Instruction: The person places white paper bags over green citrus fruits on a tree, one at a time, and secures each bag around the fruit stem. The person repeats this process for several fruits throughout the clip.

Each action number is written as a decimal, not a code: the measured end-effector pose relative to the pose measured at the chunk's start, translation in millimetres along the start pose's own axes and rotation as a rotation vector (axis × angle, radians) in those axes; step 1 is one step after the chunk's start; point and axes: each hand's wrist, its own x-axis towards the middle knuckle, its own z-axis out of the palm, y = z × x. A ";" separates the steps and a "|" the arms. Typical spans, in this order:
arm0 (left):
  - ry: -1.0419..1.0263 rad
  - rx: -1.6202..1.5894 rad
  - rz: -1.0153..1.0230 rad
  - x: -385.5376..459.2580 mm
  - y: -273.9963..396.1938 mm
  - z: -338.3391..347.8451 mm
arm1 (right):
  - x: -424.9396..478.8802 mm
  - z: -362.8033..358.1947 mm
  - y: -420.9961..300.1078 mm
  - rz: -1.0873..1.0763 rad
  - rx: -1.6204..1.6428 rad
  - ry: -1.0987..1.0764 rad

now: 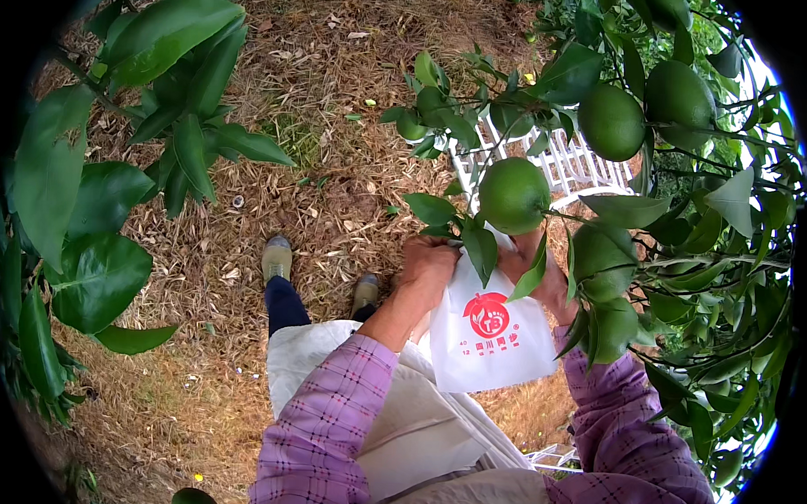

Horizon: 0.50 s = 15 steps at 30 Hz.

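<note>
A white paper fruit bag (500, 335) with a red printed fruit logo and writing hangs between my hands, just below a green citrus fruit (514, 195) on a branch. My left hand (431, 263) pinches the bag's upper left edge. My right hand (536, 273) is at the bag's upper right, partly hidden by leaves, its fingers bent at the bag's top. The bag's upper end lies behind the fruit and leaves, so I cannot tell what is inside it. More green fruits (611, 122) hang on the branches at the right.
Leafy branches (193, 138) reach in from the left. A white slatted plastic basket (567, 158) stands beyond the fruit. A beige cloth apron or pouch (411, 425) hangs at my front. Dry grass and leaves (339, 183) cover the ground around my boots (277, 257).
</note>
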 end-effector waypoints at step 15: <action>-0.116 0.243 -0.070 -10.6 13.1 6.7 | -34.1 27.8 -6.9 0.058 0.724 0.093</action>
